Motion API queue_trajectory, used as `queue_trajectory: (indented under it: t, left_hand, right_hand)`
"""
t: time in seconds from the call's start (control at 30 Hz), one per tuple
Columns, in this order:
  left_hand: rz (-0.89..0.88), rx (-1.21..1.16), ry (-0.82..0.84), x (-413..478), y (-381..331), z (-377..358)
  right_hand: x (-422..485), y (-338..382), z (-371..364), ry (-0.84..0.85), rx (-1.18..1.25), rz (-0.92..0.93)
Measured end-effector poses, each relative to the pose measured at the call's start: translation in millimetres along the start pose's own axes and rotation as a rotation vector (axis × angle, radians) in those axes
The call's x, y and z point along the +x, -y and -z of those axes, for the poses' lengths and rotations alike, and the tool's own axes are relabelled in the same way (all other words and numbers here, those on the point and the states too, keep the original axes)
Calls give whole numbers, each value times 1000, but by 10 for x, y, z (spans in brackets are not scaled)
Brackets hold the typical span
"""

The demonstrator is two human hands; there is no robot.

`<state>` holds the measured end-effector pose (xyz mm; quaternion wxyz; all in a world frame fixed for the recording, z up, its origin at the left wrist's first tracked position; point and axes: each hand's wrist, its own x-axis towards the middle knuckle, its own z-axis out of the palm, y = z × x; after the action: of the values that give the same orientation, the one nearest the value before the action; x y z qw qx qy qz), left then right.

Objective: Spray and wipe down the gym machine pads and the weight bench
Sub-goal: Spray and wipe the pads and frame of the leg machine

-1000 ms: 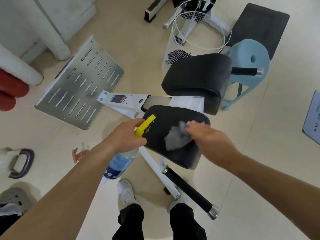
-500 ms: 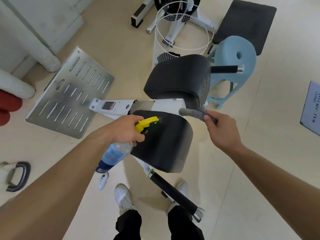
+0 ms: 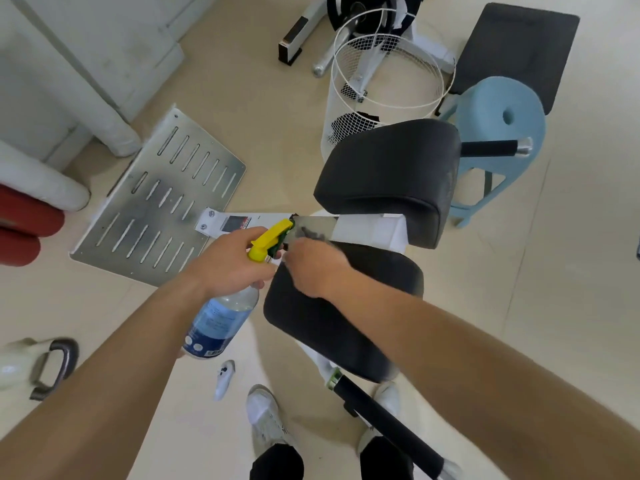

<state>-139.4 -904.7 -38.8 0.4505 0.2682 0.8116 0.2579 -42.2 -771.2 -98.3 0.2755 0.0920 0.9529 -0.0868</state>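
Grips a spray bottle (image 3: 221, 320) by the neck with the left hand (image 3: 225, 268), just under the yellow trigger (image 3: 268, 239), nozzle end turned toward the white frame (image 3: 367, 228). Has the right hand (image 3: 313, 268) bunched right at that nozzle, over the far left corner of the near pad (image 3: 346, 327), seemingly pinching a grey cloth (image 3: 308, 233) visible just past the fingertips; too blurred there to be sure of the grip. Shows most of the near pad's top bare below the right forearm, the far pad (image 3: 388, 174) just beyond the frame, and the black bench (image 3: 516, 46) at the far right edge of the floor (image 3: 571, 271), behind a blue stool (image 3: 502, 109).

Could wet the right hand or the frame rather than the padding if squeezed now, given a nozzle so close to the knuckles and aimed off the pad. Could also drop the cloth to the floor, judging by so slight a pinch. Might catch a shin on the black handle (image 3: 388, 420) jutting out past the pad's near edge.

Carries a blue label with pale print and a barcode on the bottle, and a red-and-black sticker (image 3: 236, 224) at the frame's left end; nothing legible on either, no brand to be made out.
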Motion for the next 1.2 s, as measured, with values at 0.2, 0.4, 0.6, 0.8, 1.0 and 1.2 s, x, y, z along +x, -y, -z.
queue_trajectory:
  t: [0.2,0.4,0.6,0.8,1.0,1.2]
  left_hand:
    - [-9,-14,-74,58,120,25]
    - [-47,71,-73,57,7,-64]
    - [-62,53,-36,123,-85,-192]
    - [-69,27,37,241,-102,-215]
    - [-53,66,132,392,100,4]
    - [-53,126,138,475,235,105]
  right_hand:
    - [314,182,-225,-14,-172,-5]
    - [-441,-400,169,-67,11,-95]
    - [-1428,-1019,197,-142,209,-162]
    - [-1219,-1056,168,-153,315,-170]
    - [-531,-1044,352,84,223,-146]
    - [115,-483,407,169,189,4]
